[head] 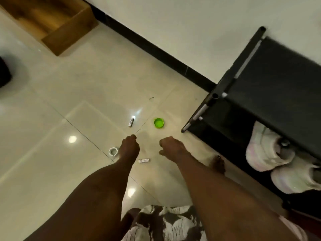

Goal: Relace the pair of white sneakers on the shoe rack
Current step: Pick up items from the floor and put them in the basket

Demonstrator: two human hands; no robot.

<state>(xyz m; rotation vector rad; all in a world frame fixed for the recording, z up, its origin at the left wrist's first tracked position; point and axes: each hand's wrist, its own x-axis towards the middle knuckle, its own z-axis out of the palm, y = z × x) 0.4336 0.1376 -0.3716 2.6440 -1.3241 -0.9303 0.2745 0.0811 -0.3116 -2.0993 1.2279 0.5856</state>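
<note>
On the lower shelf: the white sneakers (271,152) lie side by side under the top of the black shoe rack (278,75), to the person's right, untouched.
Left hand (129,146): loosely curled, holding nothing, out over the floor.
Right hand (172,147): likewise slack and empty, nearer the rack but well apart from the shoes.
Step in hand: probably fetching the pair. It is best to crouch, reach in under the top shelf and lift each shoe by its heel or collar, then set both on bare tile.
Underfoot: a green cap (159,122), a small tube (131,121) and a tape roll (113,151) lie near the hands and should be stepped around.
Floor (69,101): glossy pale tiles with lamp glare, possibly slippery.
Room: white wall (191,23), black skirting (156,49), and a cardboard box (69,39) by the wall.
</note>
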